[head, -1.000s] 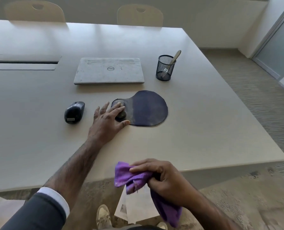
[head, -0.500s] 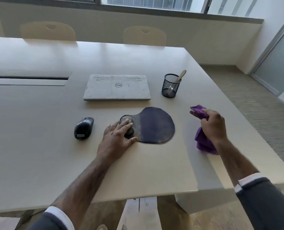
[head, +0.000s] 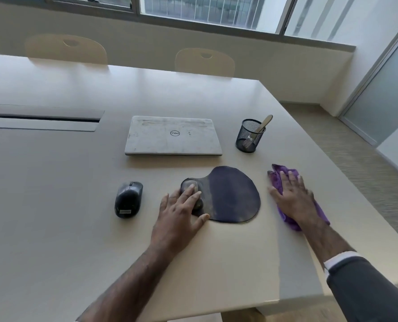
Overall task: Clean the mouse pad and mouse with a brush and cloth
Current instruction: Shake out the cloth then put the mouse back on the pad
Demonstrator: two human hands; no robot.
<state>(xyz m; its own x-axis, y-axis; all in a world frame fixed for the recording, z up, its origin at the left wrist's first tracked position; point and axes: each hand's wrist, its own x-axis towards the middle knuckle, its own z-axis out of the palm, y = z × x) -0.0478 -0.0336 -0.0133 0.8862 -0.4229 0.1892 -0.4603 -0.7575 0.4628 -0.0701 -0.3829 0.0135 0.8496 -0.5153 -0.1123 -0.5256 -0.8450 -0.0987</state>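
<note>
The right hand (head: 293,201) has come down since half a second ago. Then it held the purple cloth (head: 284,174) bunched in the air; now it presses it flat on the table (head: 54,205). Its fingers lie straight and slightly apart on the cloth, and folds stick out past the fingertips and under the wrist. The left hand (head: 177,219) has stayed put, fingers straight and spread over the raised wrist rest at the left end of the mouse pad (head: 233,196), thumb on the table just at the pad's near edge.

Taking the pad as the dial's centre, the cloth lies at 3 o'clock, with a narrow strip of bare table between it and the pad's right edge. The table's right edge is a little beyond the cloth. The mouse (head: 128,199) sits at 9 o'clock, apart from the left hand. The closed laptop (head: 172,135) is at 11 o'clock and the mesh cup (head: 250,135) at 1 o'clock, the brush (head: 264,123) leaning in it handle up. Neither touches the pad. At 6 o'clock the top runs bare to the near edge — only the two forearms cross it.
</note>
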